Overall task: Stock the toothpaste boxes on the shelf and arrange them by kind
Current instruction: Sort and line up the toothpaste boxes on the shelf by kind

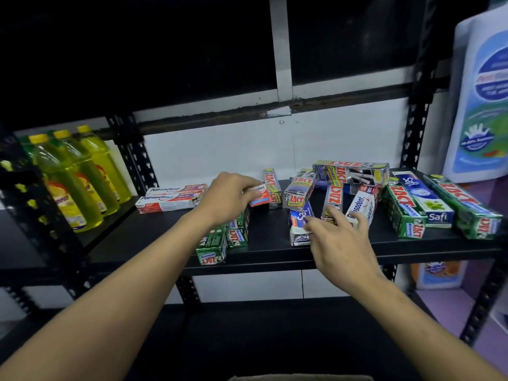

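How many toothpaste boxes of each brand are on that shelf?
Pepsodent: 4
Green Zact: 4
Zact Smokers: 4
Safi: 2
Total: 14 that I can make out; more may be hidden in the pile.

yellow bottles 3 | Pepsodent boxes 4 | Safi boxes 2 | Zact boxes unclear

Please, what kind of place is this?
Probably a small shop or its stockroom: a black metal shelf holds toothpaste boxes of several brands, yellow bottles stand in a row at the left, and a large white bottle stands at the right.
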The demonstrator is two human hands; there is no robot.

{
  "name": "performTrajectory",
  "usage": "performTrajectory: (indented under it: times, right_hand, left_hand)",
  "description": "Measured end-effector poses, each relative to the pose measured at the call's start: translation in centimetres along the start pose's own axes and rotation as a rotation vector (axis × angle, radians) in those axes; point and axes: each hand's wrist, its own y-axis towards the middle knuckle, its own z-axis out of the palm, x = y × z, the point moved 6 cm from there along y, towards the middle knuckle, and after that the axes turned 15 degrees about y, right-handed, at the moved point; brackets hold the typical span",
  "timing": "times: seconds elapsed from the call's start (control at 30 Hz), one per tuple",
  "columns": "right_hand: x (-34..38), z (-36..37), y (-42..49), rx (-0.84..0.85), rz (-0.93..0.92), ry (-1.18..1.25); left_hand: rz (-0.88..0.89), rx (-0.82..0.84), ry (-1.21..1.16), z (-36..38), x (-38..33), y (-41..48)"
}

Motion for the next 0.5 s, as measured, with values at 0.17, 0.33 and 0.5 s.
performTrajectory:
  times: [0.17, 0.33, 0.5]
  right_hand:
    - [2.4, -1.2, 1.5, -0.053, -0.032, 0.120]
    - [6.0, -1.4, 4.2, -0.064, -0.024, 0.331]
    - [9.9, -1.2, 5.8, -0.067, -0.076, 0.577]
  left_hand:
    - [0.064, -0.045, -0.014, -3.2, -0.3, 0.2]
    - [0.040, -0.062, -0.164, -5.2, 0.5, -1.2]
    - [-0.055, -0.126, -0.343, -8.7, 3.4, -2.9]
